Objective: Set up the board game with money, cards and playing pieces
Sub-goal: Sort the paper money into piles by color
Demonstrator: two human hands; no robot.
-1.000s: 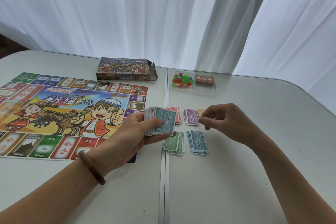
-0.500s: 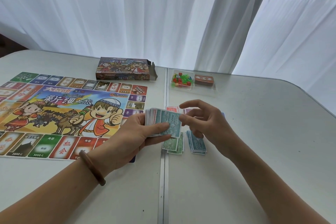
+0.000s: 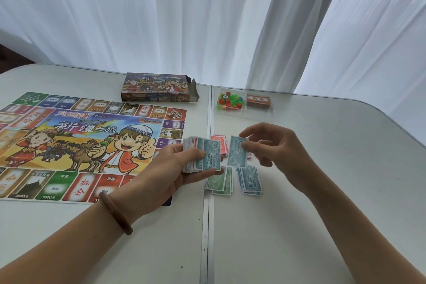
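Observation:
My left hand [image 3: 175, 166] grips a thick stack of play money [image 3: 202, 154] with a teal 1000 note on top, held just above the table. My right hand [image 3: 274, 147] pinches a single teal 1000 note [image 3: 237, 154] beside that stack. Below them on the table lie a green pile [image 3: 220, 182] and a blue 1000 pile [image 3: 250, 180]. A red pile [image 3: 219, 140] shows behind the stack, partly hidden. The colourful game board [image 3: 80, 143] lies flat at the left.
The open game box [image 3: 159, 87] lies behind the board. A clear tray [image 3: 244, 114] at the back holds small coloured playing pieces [image 3: 228, 100] and a brown card deck [image 3: 258, 101]. A seam [image 3: 207, 226] splits the white table. White curtains hang behind.
My right hand left the far piles, came to the stack, and has pulled one teal 1000 note off its top to the right. The left hand stays in place.

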